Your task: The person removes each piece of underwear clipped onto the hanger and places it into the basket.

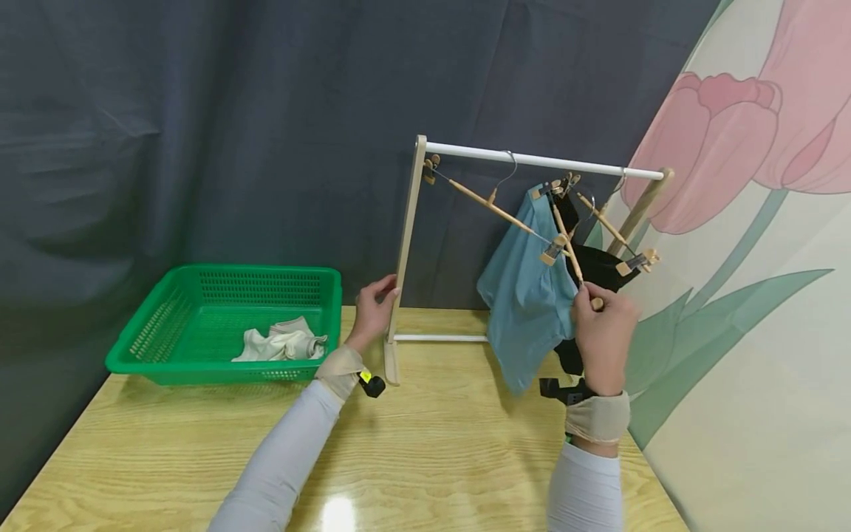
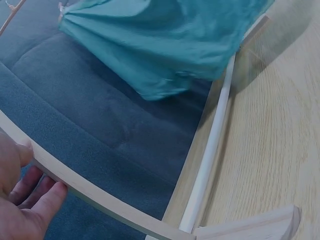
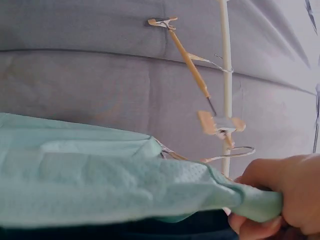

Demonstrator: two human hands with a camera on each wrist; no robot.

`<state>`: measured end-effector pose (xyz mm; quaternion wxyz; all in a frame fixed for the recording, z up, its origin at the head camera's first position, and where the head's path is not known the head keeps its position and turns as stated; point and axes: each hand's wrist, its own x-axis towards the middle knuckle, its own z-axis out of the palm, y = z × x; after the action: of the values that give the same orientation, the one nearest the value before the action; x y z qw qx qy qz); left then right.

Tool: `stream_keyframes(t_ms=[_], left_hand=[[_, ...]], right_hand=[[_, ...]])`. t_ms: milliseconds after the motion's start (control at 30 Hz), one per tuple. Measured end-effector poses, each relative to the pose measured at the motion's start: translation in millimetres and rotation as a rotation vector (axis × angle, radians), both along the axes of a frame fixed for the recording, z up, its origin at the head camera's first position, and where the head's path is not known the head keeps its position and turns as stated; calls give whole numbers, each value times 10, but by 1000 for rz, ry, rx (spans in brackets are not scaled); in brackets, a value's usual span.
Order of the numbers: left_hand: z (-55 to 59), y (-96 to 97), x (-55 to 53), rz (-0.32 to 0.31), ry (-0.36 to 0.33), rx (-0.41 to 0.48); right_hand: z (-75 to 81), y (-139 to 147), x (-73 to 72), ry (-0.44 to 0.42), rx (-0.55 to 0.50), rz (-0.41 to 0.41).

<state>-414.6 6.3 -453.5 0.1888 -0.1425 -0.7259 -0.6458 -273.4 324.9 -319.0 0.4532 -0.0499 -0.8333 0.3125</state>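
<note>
My left hand (image 1: 374,310) holds the wooden left post (image 1: 405,244) of a small clothes rack, thumb and fingers on either side of it. At the right, my right hand (image 1: 603,325) pinches the near clip end of a wooden clip hanger (image 1: 567,240). A light-blue garment (image 1: 528,295) hangs from this hanger, and its gathered corner is between my fingers in the right wrist view. The hanger's wire hook (image 3: 240,154) shows close to the rail. An unloaded clip hanger (image 1: 490,201) hangs from the white top rail (image 1: 465,151), to the left of the garment.
Another clip hanger (image 1: 605,222) with a black garment (image 1: 592,258) hangs near the rack's right post (image 1: 641,207). At the left stands a green plastic basket (image 1: 159,362) with white cloth (image 1: 282,342) in it. A dark curtain (image 1: 266,133) is behind the table (image 1: 425,458).
</note>
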Motion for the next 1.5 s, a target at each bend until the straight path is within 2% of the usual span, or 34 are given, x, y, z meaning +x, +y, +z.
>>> stream_keyframes(t_ms=[200,300,433,600,700,833,933,1067,1167,1267,1367,1500], left_hand=[[9,-4,4,14,19,-7],[6,6,-1,17,26,-9],[-9,11,-10,15,9,-24],[20,-23,39,14,25,-85],[28,-49,141,42,67,-175],[13,-68,379,68,178,-249],[11,-78,560,43,303,-251],[58,-102,741,-11,446,-280],[115,-116,857,-59,497,-304],[161,-117,949,-89,546,-340],[192,-121,1017,-84,606,-400],[236,-157,1072,-45,689,-505]], right_hand=[[-332,-26,13,-26,-54,-37],[-505,-36,1,-95,-96,-40],[-668,-48,2,-188,-129,1],[-703,-48,46,-260,-75,165],[-682,-43,95,-305,-10,296],[-653,-46,152,-355,76,483],[-626,-71,178,-361,104,604],[-580,-103,234,-328,134,654],[-541,-96,310,-297,154,655],[-506,-89,382,-267,162,688],[-481,-116,419,-244,170,748],[-477,-196,408,-219,155,843]])
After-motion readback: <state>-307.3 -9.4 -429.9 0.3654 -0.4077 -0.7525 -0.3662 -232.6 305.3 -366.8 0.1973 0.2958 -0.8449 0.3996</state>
